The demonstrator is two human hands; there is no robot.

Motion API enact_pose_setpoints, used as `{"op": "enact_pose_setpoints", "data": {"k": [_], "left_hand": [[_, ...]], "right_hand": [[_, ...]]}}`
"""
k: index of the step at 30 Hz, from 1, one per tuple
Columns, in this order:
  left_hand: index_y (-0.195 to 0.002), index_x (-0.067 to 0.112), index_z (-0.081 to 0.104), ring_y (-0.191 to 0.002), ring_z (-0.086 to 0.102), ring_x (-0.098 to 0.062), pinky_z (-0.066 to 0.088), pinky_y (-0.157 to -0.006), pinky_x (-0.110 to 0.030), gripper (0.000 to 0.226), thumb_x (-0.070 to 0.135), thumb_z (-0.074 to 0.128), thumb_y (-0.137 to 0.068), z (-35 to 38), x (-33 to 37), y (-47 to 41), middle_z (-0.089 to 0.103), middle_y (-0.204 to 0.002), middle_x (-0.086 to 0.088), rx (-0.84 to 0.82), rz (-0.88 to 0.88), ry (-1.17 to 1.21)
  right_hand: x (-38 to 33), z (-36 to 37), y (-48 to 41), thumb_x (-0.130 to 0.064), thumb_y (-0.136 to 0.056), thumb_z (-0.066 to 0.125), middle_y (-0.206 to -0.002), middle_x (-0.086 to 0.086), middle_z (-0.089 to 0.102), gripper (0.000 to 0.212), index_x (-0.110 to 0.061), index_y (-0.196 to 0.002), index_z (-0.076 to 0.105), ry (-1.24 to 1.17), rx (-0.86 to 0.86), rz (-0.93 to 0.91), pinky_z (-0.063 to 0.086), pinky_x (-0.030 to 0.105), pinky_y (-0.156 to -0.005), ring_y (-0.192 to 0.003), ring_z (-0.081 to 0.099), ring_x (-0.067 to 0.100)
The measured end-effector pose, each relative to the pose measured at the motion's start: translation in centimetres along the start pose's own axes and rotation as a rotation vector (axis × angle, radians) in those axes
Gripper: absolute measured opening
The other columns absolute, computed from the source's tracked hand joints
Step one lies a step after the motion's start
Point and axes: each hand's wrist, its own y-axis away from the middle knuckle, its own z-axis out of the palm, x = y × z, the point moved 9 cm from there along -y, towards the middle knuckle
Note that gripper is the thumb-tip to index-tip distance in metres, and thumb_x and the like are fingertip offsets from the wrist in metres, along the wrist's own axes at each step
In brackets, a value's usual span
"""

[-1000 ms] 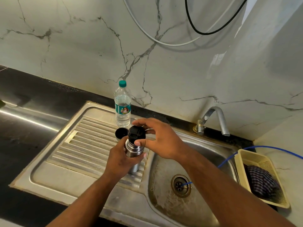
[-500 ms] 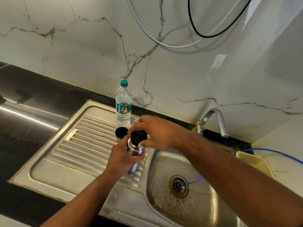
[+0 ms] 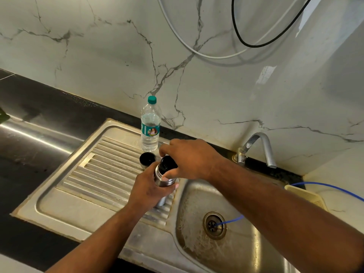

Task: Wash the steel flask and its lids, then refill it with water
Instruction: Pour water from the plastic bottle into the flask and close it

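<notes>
Gripping the steel flask [image 3: 165,181] round its smooth cylindrical body with the left hand [image 3: 147,192], fingers and thumb curled close about the brushed metal. Pinching the black stopper lid [image 3: 167,164] at the flask's mouth with the right hand [image 3: 190,160], thumb and fingertips curled round its rounded, glossy plastic from above. Holding the flask roughly upright, inside the left palm and directly beneath the right hand, its base seeming to rest on the ribbed drainboard [image 3: 94,174] of dull, scuffed stainless steel.

Noting, just beyond the left hand's knuckles, the cup lid [image 3: 147,159]: short, round, dark inside with a steel wall, standing mouth up beside the flask, whether touching it not clear. Noting, farther beyond both hands, a water bottle [image 3: 150,125] of clear ribbed plastic, upright, with a green cap and teal label. Finding, below the right forearm, the rounded steel basin [image 3: 226,257], streaked and stained, with a blue tube [image 3: 230,220] running into its round drain [image 3: 213,225]. Finding, beyond the right wrist, a curved matte tap [image 3: 260,146] against a veined, polished marble wall [image 3: 98,56].
</notes>
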Motion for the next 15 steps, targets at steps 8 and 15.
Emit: {"op": "enact_pose_setpoints", "data": {"k": [8, 15], "left_hand": [[-0.116, 0.043, 0.053, -0.085, 0.058, 0.026, 0.044, -0.068, 0.002, 0.067, 0.034, 0.096, -0.065, 0.1, 0.2, 0.2, 0.062, -0.089, 0.033, -0.006, 0.001, -0.011], [-0.115, 0.047, 0.052, -0.083, 0.061, 0.022, 0.046, -0.065, -0.001, 0.066, 0.036, 0.095, -0.066, 0.1, 0.0, 0.0, 0.064, -0.089, 0.032, -0.016, -0.002, -0.030]], "right_hand": [[-1.0, 0.7, -0.3, -0.017, -0.090, 0.075, -0.129, 0.000, 0.056, 0.059, -0.032, -0.143, 0.055, -0.120, -0.159, -0.186, 0.052, 0.036, -0.095, -0.118, 0.052, 0.018], [-0.7, 0.4, -1.0, -0.043, -0.091, 0.067, -0.089, -0.009, 0.056, 0.035, -0.028, -0.123, 0.067, -0.086, -0.076, -0.095, 0.047, 0.028, -0.064, -0.082, 0.056, 0.010]]}}
